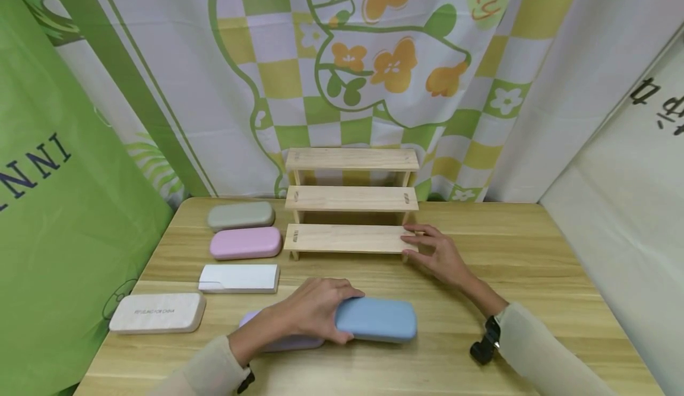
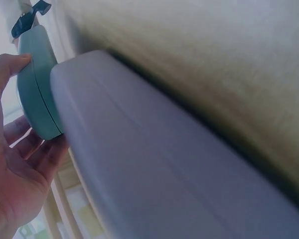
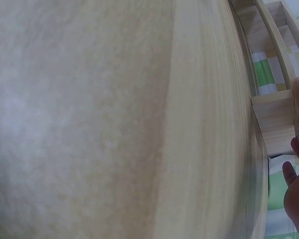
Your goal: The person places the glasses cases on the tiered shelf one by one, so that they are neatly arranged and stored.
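My left hand (image 1: 319, 308) grips a blue glasses case (image 1: 376, 319) by its left end, thumb on the near side and fingers on the far side. A lavender glasses case (image 1: 294, 342) lies on the table, partly hidden under my left wrist; it looms large in the left wrist view. At the right end of a three-step wooden stand (image 1: 347, 238), my right hand (image 1: 439, 256) holds the lowest board, its thumb at the front edge and fingertips over the top and back. The right wrist view catches only part of that hand at the stand's end.
Along the table's left side lie a grey-green case (image 1: 241, 215), a pink case (image 1: 246, 243), a white box-like case (image 1: 239, 278) and a pale case with printed lettering (image 1: 157, 313). Patterned curtains (image 1: 374, 57) hang right behind the stand. A thin cord loops at the left table edge.
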`<state>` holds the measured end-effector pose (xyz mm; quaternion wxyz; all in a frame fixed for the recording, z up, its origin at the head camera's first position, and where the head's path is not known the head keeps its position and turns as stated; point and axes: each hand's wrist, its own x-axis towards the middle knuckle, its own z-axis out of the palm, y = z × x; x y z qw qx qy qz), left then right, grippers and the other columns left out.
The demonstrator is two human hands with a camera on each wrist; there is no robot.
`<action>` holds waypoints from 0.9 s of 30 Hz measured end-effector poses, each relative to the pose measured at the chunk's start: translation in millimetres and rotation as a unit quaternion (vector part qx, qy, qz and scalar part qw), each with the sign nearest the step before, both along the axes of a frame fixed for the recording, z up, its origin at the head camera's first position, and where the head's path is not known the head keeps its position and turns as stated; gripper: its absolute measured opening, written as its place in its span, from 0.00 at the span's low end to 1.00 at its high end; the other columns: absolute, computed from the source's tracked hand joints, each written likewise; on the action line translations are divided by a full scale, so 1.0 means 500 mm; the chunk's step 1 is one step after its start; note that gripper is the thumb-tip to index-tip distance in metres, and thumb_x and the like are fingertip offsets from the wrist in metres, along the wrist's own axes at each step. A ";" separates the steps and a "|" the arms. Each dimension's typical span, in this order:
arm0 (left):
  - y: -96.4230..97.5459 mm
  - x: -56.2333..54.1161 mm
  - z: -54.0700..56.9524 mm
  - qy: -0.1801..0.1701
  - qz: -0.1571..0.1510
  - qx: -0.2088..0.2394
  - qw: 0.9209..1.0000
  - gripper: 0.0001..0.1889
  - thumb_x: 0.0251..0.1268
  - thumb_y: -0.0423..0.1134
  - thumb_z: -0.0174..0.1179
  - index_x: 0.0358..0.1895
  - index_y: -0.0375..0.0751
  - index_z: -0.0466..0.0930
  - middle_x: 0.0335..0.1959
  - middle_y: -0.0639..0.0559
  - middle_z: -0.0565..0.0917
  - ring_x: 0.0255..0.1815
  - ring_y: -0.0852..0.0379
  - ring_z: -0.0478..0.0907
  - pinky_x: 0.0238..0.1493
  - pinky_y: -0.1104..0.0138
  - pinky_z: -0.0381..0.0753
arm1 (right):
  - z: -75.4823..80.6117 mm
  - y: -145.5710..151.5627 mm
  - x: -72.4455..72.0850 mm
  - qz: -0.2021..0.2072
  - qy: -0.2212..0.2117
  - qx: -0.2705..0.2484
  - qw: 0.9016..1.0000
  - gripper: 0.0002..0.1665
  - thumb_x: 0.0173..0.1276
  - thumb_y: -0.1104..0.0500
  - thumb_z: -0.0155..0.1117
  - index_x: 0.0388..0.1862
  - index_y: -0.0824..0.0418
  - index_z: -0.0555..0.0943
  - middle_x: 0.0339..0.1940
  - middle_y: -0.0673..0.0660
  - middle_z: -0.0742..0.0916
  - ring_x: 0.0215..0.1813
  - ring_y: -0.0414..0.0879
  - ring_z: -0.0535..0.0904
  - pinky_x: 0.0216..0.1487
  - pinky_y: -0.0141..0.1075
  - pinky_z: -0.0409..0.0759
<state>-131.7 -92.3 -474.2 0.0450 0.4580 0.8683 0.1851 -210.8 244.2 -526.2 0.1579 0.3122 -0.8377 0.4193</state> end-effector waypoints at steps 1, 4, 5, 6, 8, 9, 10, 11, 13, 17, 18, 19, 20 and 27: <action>0.000 -0.002 0.004 0.001 0.001 0.003 1.000 0.39 0.49 0.58 0.79 0.66 0.46 0.83 0.50 0.57 0.88 0.40 0.70 0.79 0.37 0.81 0.75 | 0.000 0.000 -0.001 0.000 0.001 -0.002 1.000 0.21 0.60 0.71 0.80 0.54 0.67 0.90 0.64 0.63 0.86 0.65 0.62 0.81 0.71 0.29 0.73; -0.001 -0.007 0.016 0.004 0.002 0.013 1.000 0.39 0.49 0.58 0.79 0.66 0.45 0.83 0.50 0.57 0.88 0.39 0.70 0.78 0.36 0.81 0.74 | -0.001 -0.001 -0.002 0.000 0.005 -0.007 1.000 0.21 0.59 0.72 0.80 0.53 0.67 0.90 0.63 0.64 0.87 0.64 0.63 0.81 0.70 0.28 0.73; -0.001 -0.009 0.021 0.005 0.002 0.017 1.000 0.39 0.49 0.57 0.79 0.66 0.45 0.83 0.50 0.56 0.88 0.39 0.69 0.79 0.36 0.81 0.74 | -0.002 -0.001 -0.002 0.000 0.006 -0.008 1.000 0.21 0.59 0.72 0.80 0.53 0.67 0.90 0.62 0.64 0.87 0.64 0.63 0.82 0.70 0.29 0.74; -0.002 -0.012 0.025 0.004 0.003 0.021 1.000 0.39 0.48 0.57 0.79 0.66 0.45 0.83 0.50 0.56 0.88 0.40 0.69 0.79 0.36 0.80 0.74 | -0.002 -0.001 -0.002 0.000 0.009 -0.008 1.000 0.21 0.59 0.73 0.80 0.53 0.67 0.90 0.62 0.64 0.87 0.63 0.64 0.82 0.69 0.30 0.75; -0.004 -0.017 0.032 -0.001 0.005 0.030 1.000 0.39 0.48 0.56 0.79 0.66 0.44 0.83 0.52 0.54 0.89 0.41 0.68 0.80 0.37 0.80 0.76 | -0.001 -0.002 -0.002 -0.001 0.012 -0.006 1.000 0.21 0.59 0.72 0.80 0.53 0.67 0.90 0.62 0.64 0.87 0.63 0.64 0.82 0.69 0.32 0.76; -0.005 -0.020 0.036 -0.003 0.007 0.035 0.999 0.39 0.48 0.56 0.79 0.66 0.44 0.83 0.53 0.53 0.89 0.41 0.68 0.81 0.37 0.79 0.77 | -0.001 -0.002 -0.002 -0.001 0.013 -0.005 1.000 0.21 0.59 0.72 0.80 0.53 0.67 0.90 0.62 0.64 0.87 0.63 0.64 0.82 0.69 0.34 0.77; -0.006 -0.023 0.041 -0.002 0.011 0.039 0.999 0.39 0.48 0.55 0.79 0.66 0.44 0.83 0.54 0.53 0.89 0.41 0.67 0.81 0.37 0.79 0.77 | -0.001 -0.002 -0.002 -0.001 0.014 -0.005 1.000 0.22 0.59 0.72 0.80 0.53 0.67 0.90 0.62 0.64 0.87 0.63 0.64 0.82 0.69 0.35 0.77; -0.007 -0.027 0.046 -0.001 0.015 0.042 0.999 0.39 0.48 0.55 0.79 0.66 0.44 0.83 0.54 0.52 0.89 0.41 0.67 0.82 0.36 0.78 0.78 | -0.001 -0.002 -0.002 -0.001 0.013 -0.004 1.000 0.22 0.59 0.72 0.80 0.53 0.67 0.90 0.62 0.64 0.87 0.63 0.63 0.82 0.69 0.34 0.76; -0.010 -0.035 0.054 0.003 0.025 0.049 0.998 0.39 0.47 0.55 0.79 0.65 0.44 0.84 0.53 0.53 0.89 0.40 0.66 0.81 0.35 0.76 0.78 | 0.000 -0.002 -0.002 -0.001 0.012 -0.003 1.000 0.22 0.59 0.72 0.80 0.53 0.67 0.90 0.62 0.64 0.87 0.63 0.63 0.81 0.70 0.32 0.75; -0.015 -0.050 0.075 0.004 0.046 0.056 0.997 0.38 0.46 0.55 0.79 0.65 0.46 0.84 0.51 0.55 0.89 0.38 0.64 0.80 0.33 0.74 0.76 | -0.001 -0.001 -0.001 0.002 0.003 -0.005 1.000 0.21 0.60 0.72 0.80 0.54 0.67 0.90 0.62 0.65 0.87 0.64 0.63 0.81 0.70 0.26 0.71; -0.017 -0.054 0.079 0.002 0.050 0.059 0.997 0.38 0.46 0.55 0.79 0.65 0.47 0.84 0.51 0.55 0.89 0.39 0.64 0.81 0.33 0.74 0.76 | -0.001 -0.001 -0.002 0.003 0.002 -0.005 1.000 0.21 0.60 0.71 0.80 0.54 0.67 0.90 0.62 0.65 0.87 0.64 0.63 0.81 0.70 0.25 0.71; -0.018 -0.058 0.084 0.002 0.053 0.061 0.997 0.38 0.46 0.54 0.79 0.65 0.47 0.84 0.52 0.55 0.89 0.39 0.64 0.81 0.34 0.74 0.76 | -0.002 -0.001 -0.002 0.003 0.001 -0.006 1.000 0.21 0.60 0.71 0.80 0.54 0.67 0.90 0.62 0.65 0.87 0.64 0.62 0.81 0.70 0.24 0.70; -0.020 -0.063 0.088 0.001 0.055 0.063 0.996 0.38 0.46 0.54 0.79 0.65 0.48 0.84 0.52 0.56 0.89 0.39 0.64 0.81 0.34 0.73 0.76 | -0.002 -0.001 -0.002 0.003 0.000 -0.007 1.000 0.21 0.60 0.71 0.80 0.54 0.67 0.90 0.63 0.65 0.87 0.64 0.62 0.81 0.70 0.23 0.70; -0.026 -0.103 0.114 0.034 0.066 0.079 0.994 0.37 0.45 0.54 0.79 0.64 0.47 0.85 0.53 0.53 0.90 0.41 0.61 0.84 0.36 0.71 0.80 | -0.004 0.000 -0.003 0.012 0.004 -0.013 1.000 0.23 0.59 0.76 0.77 0.55 0.67 0.90 0.63 0.64 0.86 0.64 0.64 0.80 0.68 0.22 0.71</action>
